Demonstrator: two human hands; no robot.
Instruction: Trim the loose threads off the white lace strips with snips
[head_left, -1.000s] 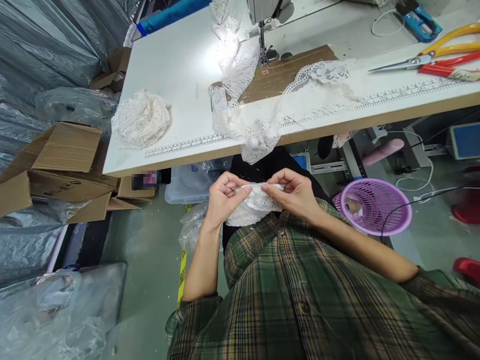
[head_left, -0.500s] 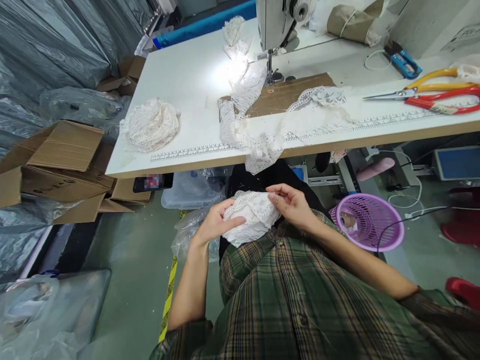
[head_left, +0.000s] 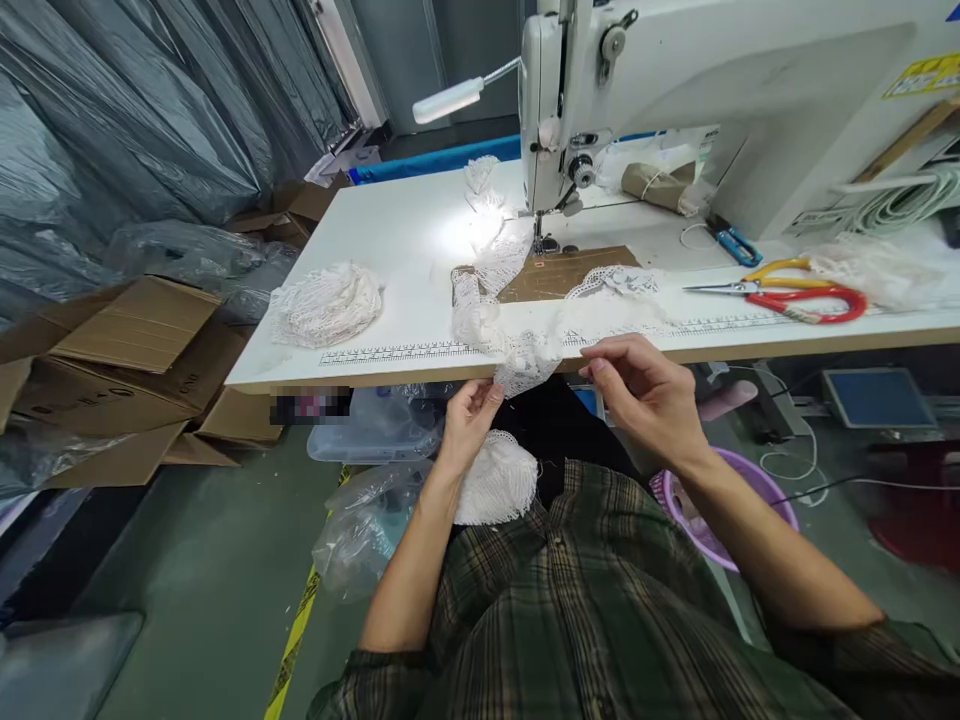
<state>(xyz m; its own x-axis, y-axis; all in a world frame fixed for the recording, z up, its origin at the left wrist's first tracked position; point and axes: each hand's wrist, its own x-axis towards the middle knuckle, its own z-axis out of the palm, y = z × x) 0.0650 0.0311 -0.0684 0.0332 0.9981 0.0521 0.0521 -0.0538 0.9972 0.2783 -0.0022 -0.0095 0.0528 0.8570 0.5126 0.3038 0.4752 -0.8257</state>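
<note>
A white lace strip (head_left: 529, 362) hangs in a loop over the table's front edge. My left hand (head_left: 471, 425) is closed, pinching the lower left end of this loop between thumb and fingers. To the right, my right hand (head_left: 649, 395) is at the table edge with thumb and forefinger pressed together; whatever is between them, if anything, is too small to make out. A bundle of white lace (head_left: 499, 482) lies on my lap below the left hand. More of the strip runs up to the sewing machine (head_left: 544, 130), over a brown card (head_left: 559, 275).
On the white tabletop (head_left: 405, 230) are a coiled lace pile (head_left: 330, 305), scissors with red and yellow handles (head_left: 787, 290) and blue thread snips (head_left: 735, 242). A purple basket (head_left: 780, 505) stands low on the right. Open cardboard boxes (head_left: 135, 370) are at the left.
Both hands have let go of the lace bundle, which now rests on my lap. They have moved up to the table edge, the left onto the hanging lace. The view has tilted upward.
</note>
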